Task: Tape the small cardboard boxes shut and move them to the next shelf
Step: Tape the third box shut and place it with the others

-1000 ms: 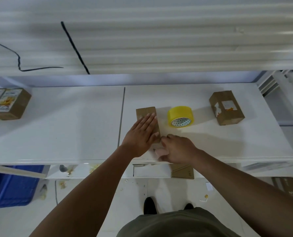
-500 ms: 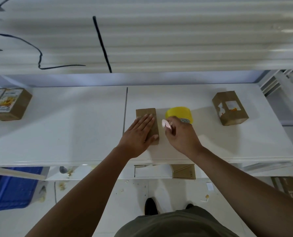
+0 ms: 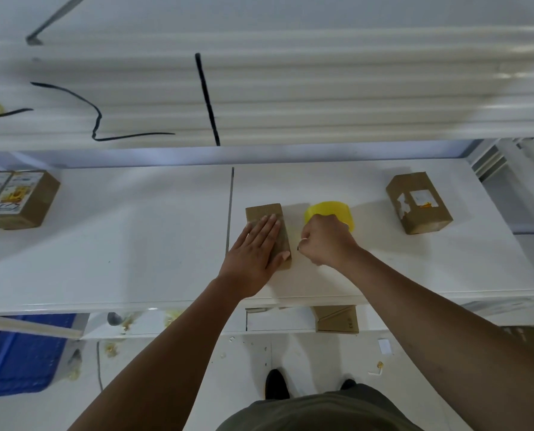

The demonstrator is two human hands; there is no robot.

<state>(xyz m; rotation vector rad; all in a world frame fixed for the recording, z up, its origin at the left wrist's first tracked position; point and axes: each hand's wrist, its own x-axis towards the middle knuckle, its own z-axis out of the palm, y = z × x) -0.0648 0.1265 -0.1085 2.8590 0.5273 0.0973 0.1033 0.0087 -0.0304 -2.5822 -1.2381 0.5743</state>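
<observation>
While the white shelf (image 3: 135, 259) fills the width of the view, a blue bin (image 3: 16, 359) sits below its front edge at the lower left. Two labelled cardboard boxes (image 3: 16, 200) stand side by side, touching, at the shelf's far left end, and a single brown box with torn label patches (image 3: 418, 203) lies well apart from them near the right end. Between them, just right of the shelf's seam, lies the small cardboard box (image 3: 264, 211), flat on the surface. The left hand (image 3: 253, 256) rests on top of it, palm down, fingers straight and close together, thumb along the box's near right edge. The right hand (image 3: 327, 241) sits just beside that box, fingers curled tight, knuckles up, against the near side of the yellow tape roll (image 3: 327, 208); whether they grip the roll I cannot tell.
</observation>
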